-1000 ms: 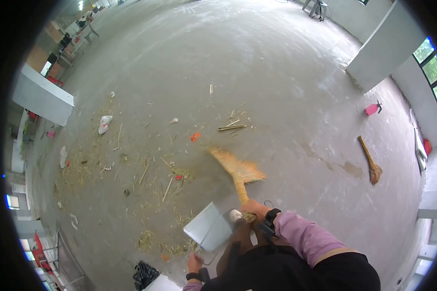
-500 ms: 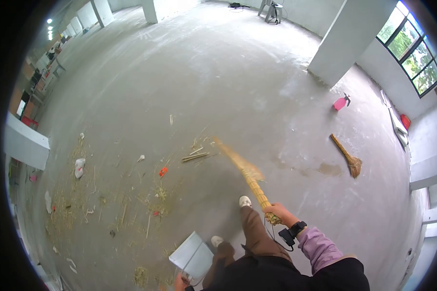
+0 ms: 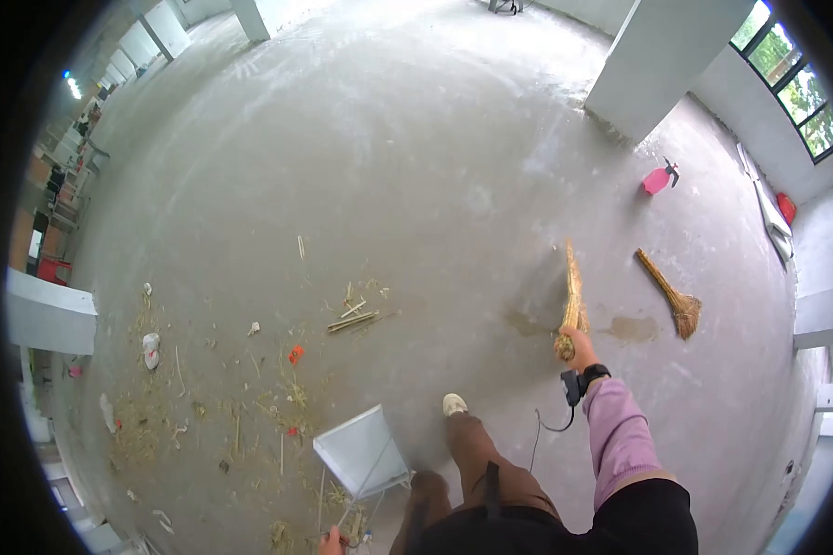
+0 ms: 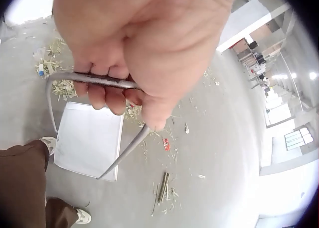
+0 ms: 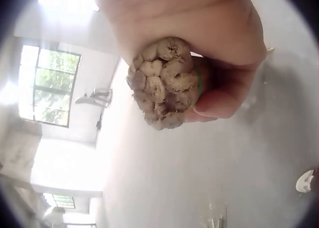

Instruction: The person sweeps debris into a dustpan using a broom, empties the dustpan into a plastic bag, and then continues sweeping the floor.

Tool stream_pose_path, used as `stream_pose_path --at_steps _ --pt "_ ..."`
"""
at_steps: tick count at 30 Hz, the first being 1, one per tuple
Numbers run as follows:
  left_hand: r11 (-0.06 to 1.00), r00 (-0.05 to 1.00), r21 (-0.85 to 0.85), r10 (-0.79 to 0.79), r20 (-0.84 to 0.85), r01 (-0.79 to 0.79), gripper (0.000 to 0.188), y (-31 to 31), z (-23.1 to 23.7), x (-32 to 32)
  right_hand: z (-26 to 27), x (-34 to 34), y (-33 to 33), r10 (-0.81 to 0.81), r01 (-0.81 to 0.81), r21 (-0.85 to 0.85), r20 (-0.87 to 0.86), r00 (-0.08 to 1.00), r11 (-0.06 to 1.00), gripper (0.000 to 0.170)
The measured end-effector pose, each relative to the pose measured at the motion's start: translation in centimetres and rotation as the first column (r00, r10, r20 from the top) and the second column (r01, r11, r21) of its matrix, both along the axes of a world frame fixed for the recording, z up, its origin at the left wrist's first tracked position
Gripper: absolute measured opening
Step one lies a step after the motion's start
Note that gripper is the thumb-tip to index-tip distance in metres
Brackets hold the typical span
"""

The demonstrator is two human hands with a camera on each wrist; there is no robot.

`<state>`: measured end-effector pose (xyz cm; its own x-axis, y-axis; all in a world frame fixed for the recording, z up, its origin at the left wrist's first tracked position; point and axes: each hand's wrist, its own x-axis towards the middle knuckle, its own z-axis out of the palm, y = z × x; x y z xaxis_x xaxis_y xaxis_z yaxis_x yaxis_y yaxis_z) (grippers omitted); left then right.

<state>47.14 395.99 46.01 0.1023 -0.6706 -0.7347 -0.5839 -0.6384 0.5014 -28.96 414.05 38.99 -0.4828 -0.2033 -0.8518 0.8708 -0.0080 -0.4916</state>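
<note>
My right hand (image 3: 578, 349) grips the butt of a straw broom (image 3: 572, 291), which points away from me over the floor right of centre. The right wrist view shows the bundled stalk ends of the broom (image 5: 163, 83) with the fingers of the right hand (image 5: 214, 54) curled round them. At the lower edge my left hand (image 3: 332, 542) holds the wire handle of a white dustpan (image 3: 361, 450). In the left wrist view the left hand (image 4: 144, 49) has its fingers curled round the grey handle (image 4: 107, 80), with the pan (image 4: 89, 141) hanging below.
Straw and litter (image 3: 143, 425) lie scattered at left, with a bundle of sticks (image 3: 353, 321) nearer the centre. A second broom (image 3: 674, 298) and a pink spray bottle (image 3: 658, 179) are on the floor at right. A pillar (image 3: 662, 69) stands behind.
The right hand has swung the broom to the right, away from the straw and sticks. The head view has shifted too. The left hand keeps hold of the dustpan near the legs.
</note>
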Motion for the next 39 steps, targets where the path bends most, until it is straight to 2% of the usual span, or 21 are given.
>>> stream_pose_path --at_steps 3,5,6,7,9,11,13,16,18,20,22,25,28,29,31,34,35,39 --pt "0.999 0.996 -0.025 -0.045 0.077 0.047 0.042 -0.6 1.1 -3.1 -1.6 -2.9 -0.8 0.015 -0.012 -0.033 0.102 0.995 0.999 0.016" --pt "0.997 0.984 -0.027 -0.073 0.160 0.078 0.039 -1.1 3.3 -6.9 -4.2 -2.9 -1.0 0.272 -0.273 -0.012 -0.057 0.961 0.962 0.018" --pt "0.997 0.987 -0.031 -0.068 0.142 0.073 0.037 -1.4 3.4 -7.6 -4.5 -2.1 -2.2 0.401 -0.404 0.006 -0.133 0.906 0.915 0.019" --pt "0.998 0.990 -0.038 -0.053 0.132 0.058 0.035 -1.4 3.6 -8.1 -4.7 -1.1 -3.1 0.377 -0.376 0.020 -0.042 0.925 0.926 0.018" --pt "0.989 0.967 -0.035 -0.135 0.216 0.146 0.035 -2.0 5.8 -11.2 -2.1 2.2 -6.6 0.335 -0.345 0.053 0.143 0.931 0.937 0.016" --pt "0.998 0.991 -0.051 -0.030 0.132 0.038 0.032 -1.4 2.9 -9.1 -2.0 5.9 -9.1 0.398 -0.408 0.053 0.132 0.908 0.912 0.015" --pt "0.999 0.997 -0.036 0.027 0.078 -0.024 0.030 -1.1 2.4 -8.6 -1.9 9.3 -10.4 0.462 -0.466 0.024 0.092 0.882 0.884 0.016" --pt "0.994 0.995 -0.040 0.102 0.011 -0.101 0.030 0.5 1.5 -7.8 -0.8 15.1 -12.6 0.604 -0.610 0.094 0.090 0.792 0.787 0.018" --pt "0.988 0.990 -0.053 0.143 -0.014 -0.144 0.029 1.5 0.7 -6.4 -0.5 19.1 -14.0 0.736 -0.745 0.155 0.119 0.666 0.649 0.017" --pt "0.982 0.984 -0.059 0.179 -0.021 -0.180 0.028 2.8 0.1 -4.4 -4.3 23.4 -14.0 0.892 -0.880 0.178 0.025 0.451 0.440 0.020" --pt "0.980 0.981 -0.061 0.190 0.037 -0.188 0.029 4.4 0.5 -3.0 -0.1 28.0 -15.9 0.910 -0.888 0.283 0.099 0.403 0.362 0.030" --pt "0.970 0.971 -0.087 0.233 0.052 -0.228 0.031 7.0 0.0 -0.4 -0.6 34.2 -16.6 0.993 -0.939 0.324 -0.006 0.115 0.111 0.034" --pt "0.937 0.939 -0.061 0.344 0.002 -0.344 0.030 10.0 -1.0 2.4 -1.1 39.5 -18.8 0.977 -0.922 0.337 -0.029 -0.210 -0.189 0.039" --pt "0.920 0.921 -0.040 0.389 -0.020 -0.390 0.029 10.8 -1.3 3.1 -0.4 40.8 -19.3 0.978 -0.941 0.283 -0.039 -0.207 -0.187 0.037" --pt "0.900 0.900 -0.034 0.434 -0.034 -0.435 0.028 12.2 -2.2 4.5 4.2 42.8 -20.8 0.980 -0.969 0.171 -0.056 -0.192 -0.180 0.035" --pt "0.881 0.881 -0.032 0.472 -0.021 -0.473 0.031 13.5 -2.8 6.3 6.2 44.8 -22.1 0.993 -0.989 -0.096 -0.050 -0.107 -0.112 0.025" --pt "0.876 0.877 -0.033 0.481 -0.013 -0.481 0.034 13.8 -3.0 6.7 6.8 44.5 -22.8 0.990 -0.968 -0.207 -0.022 -0.137 -0.139 0.022" --pt "0.877 0.877 0.020 0.480 -0.005 -0.480 0.030 13.9 -3.1 8.6 10.3 42.4 -24.7 0.998 -0.985 -0.159 -0.010 -0.061 -0.062 0.023"
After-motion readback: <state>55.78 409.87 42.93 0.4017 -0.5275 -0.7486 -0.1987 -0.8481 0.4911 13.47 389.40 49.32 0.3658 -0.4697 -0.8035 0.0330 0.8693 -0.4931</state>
